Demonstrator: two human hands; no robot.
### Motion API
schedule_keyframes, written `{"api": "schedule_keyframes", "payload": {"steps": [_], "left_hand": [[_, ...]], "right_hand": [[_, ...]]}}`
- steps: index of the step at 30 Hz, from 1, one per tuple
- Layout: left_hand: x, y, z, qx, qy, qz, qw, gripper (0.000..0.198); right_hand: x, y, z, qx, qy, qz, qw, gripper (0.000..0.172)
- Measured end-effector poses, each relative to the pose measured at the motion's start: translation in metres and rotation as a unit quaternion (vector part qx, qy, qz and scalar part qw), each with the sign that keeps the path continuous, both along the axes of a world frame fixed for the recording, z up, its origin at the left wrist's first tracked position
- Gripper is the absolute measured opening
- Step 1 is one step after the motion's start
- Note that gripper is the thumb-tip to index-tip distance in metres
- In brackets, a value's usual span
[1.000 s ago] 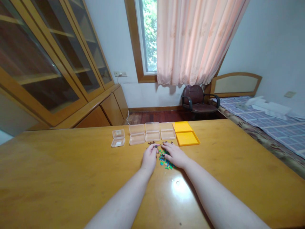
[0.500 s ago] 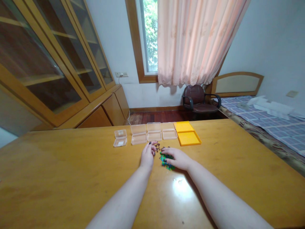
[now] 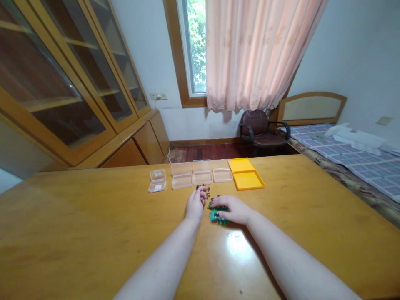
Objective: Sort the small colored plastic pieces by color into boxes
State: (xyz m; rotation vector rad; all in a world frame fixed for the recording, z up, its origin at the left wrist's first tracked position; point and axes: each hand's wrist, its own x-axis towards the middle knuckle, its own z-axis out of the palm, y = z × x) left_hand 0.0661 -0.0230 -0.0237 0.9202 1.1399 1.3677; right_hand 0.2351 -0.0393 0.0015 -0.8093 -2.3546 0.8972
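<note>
A pile of tiny green, blue and yellow pieces (image 3: 213, 217) lies on the wooden table, partly hidden beneath my right hand (image 3: 233, 208). That hand rests palm down over it, fingers spread and touching the pile. Small dark brown pieces (image 3: 208, 195) are scattered just beyond. Beside them, my left hand (image 3: 195, 203) lies on its edge, its fingers loosely bent and apart around some of the brown bits. I cannot make out the exact kind of the pieces.
Behind the hands stand several clear plastic boxes with lids raised, among them a small one (image 3: 157, 186) and a larger one (image 3: 182, 182). An open yellow case (image 3: 249, 181) is at their right. A brown chair (image 3: 256, 129) stands past the table (image 3: 78, 233).
My left hand has shifted slightly, with its fingers now further over the brown pieces. My right hand has moved little, and the coloured pile under it has shifted slightly left and towards me.
</note>
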Motion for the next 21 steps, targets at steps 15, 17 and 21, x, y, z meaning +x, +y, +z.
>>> {"api": "schedule_keyframes", "payload": {"steps": [15, 17, 21], "left_hand": [[0.0002, 0.0009, -0.0037, 0.009, 0.037, -0.026, 0.999, 0.044], [0.0014, -0.0001, -0.0031, 0.011, 0.053, -0.031, 0.998, 0.041], [0.0036, -0.0022, -0.0024, 0.022, 0.090, -0.043, 0.995, 0.035]], "right_hand": [[-0.0044, -0.0076, -0.0017, -0.018, -0.025, 0.020, 0.999, 0.030], [-0.0032, -0.0083, -0.0002, -0.038, -0.017, 0.025, 0.999, 0.026], [-0.0004, -0.0054, -0.0025, -0.071, 0.049, -0.013, 0.996, 0.028]]}}
